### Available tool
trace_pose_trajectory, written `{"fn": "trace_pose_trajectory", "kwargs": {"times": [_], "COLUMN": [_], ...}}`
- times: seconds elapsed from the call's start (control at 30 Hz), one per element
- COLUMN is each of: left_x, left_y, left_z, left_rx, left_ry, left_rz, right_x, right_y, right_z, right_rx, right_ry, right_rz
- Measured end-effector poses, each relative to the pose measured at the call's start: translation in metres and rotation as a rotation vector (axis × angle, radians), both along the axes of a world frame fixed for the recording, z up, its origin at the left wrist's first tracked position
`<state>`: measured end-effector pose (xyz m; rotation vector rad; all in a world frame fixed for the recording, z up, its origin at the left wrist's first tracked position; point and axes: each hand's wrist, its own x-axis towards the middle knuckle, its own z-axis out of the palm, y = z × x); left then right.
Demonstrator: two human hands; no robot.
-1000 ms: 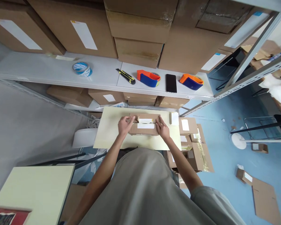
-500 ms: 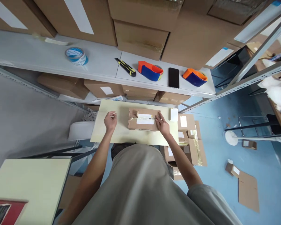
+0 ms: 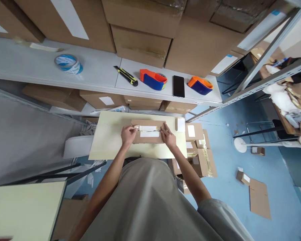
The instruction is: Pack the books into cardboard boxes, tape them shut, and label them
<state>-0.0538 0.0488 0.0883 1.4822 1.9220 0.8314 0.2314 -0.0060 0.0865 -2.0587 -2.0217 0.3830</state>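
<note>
A small brown cardboard box (image 3: 148, 139) with white labels on its top lies on the cream tabletop (image 3: 110, 147) in front of me. A dark seam runs along the middle of its top. My left hand (image 3: 128, 135) is closed at the box's left end, its fingertips pinching near the seam beside a shiny bit that looks like clear tape. On the right end, my right hand (image 3: 168, 136) grips the box, with fingers at the edge and thumb on the top. A small white box (image 3: 180, 125) stands at the table's right edge, near my right hand.
A grey shelf (image 3: 97, 65) beyond the table bears a tape roll (image 3: 68, 64), a utility knife (image 3: 126, 76), a phone (image 3: 178, 86), two orange-and-blue tape dispensers (image 3: 153, 79) (image 3: 200, 85) and large cartons (image 3: 140, 43). Stacked boxes (image 3: 200, 157) stand right of the table.
My left hand has moved right, from above the bare tabletop to the box's left end, closing there. A raised flap at that end now lies lower. My right hand stays on the box.
</note>
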Motion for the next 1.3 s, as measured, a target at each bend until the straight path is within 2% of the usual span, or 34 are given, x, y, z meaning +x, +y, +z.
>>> {"fn": "trace_pose_trajectory", "kwargs": {"times": [0.1, 0.2, 0.27, 0.33, 0.43, 0.53, 0.6, 0.7, 0.8, 0.9, 1.03, 1.1, 1.17, 1.3], "left_x": [0.0, 0.002, 0.003, 0.006, 0.022, 0.059, 0.09, 0.131, 0.15, 0.145, 0.122, 0.11, 0.098, 0.074], "left_y": [-0.002, -0.004, -0.003, 0.002, 0.023, 0.057, 0.081, 0.11, 0.119, 0.108, 0.079, 0.064, 0.048, 0.017], "left_z": [-0.009, -0.011, -0.009, 0.001, 0.032, 0.081, 0.118, 0.163, 0.184, 0.178, 0.144, 0.126, 0.11, 0.092], "left_rx": [-0.111, -0.142, -0.125, -0.039, 0.219, 0.449, 0.54, 0.636, 0.641, 0.625, 0.55, 0.478, 0.411, 0.324], "left_ry": [-0.079, -0.078, -0.064, -0.008, 0.089, 0.07, 0.021, -0.031, -0.06, -0.137, -0.243, -0.265, -0.282, -0.344], "left_rz": [0.08, 0.135, 0.154, 0.107, -0.087, -0.275, -0.345, -0.415, -0.452, -0.446, -0.334, -0.301, -0.292, -0.271], "right_x": [0.0, -0.001, -0.001, 0.003, 0.016, 0.032, 0.042, 0.052, 0.056, 0.048, 0.006, -0.023, -0.047, -0.07], "right_y": [-0.001, -0.001, 0.004, 0.019, 0.062, 0.126, 0.17, 0.22, 0.242, 0.24, 0.231, 0.233, 0.24, 0.252], "right_z": [-0.001, 0.001, 0.01, 0.031, 0.08, 0.132, 0.155, 0.165, 0.163, 0.167, 0.185, 0.191, 0.191, 0.187], "right_rx": [0.0, 0.009, 0.025, 0.098, 0.343, 0.566, 0.606, 0.528, 0.393, 0.412, 0.477, 0.425, 0.349, 0.227], "right_ry": [0.023, 0.031, 0.019, 0.024, 0.072, 0.057, 0.041, 0.021, 0.005, -0.002, -0.011, -0.058, -0.128, -0.175], "right_rz": [0.002, 0.005, 0.034, 0.07, 0.084, 0.035, 0.001, -0.044, -0.075, -0.071, 0.17, 0.25, 0.258, 0.247]}}
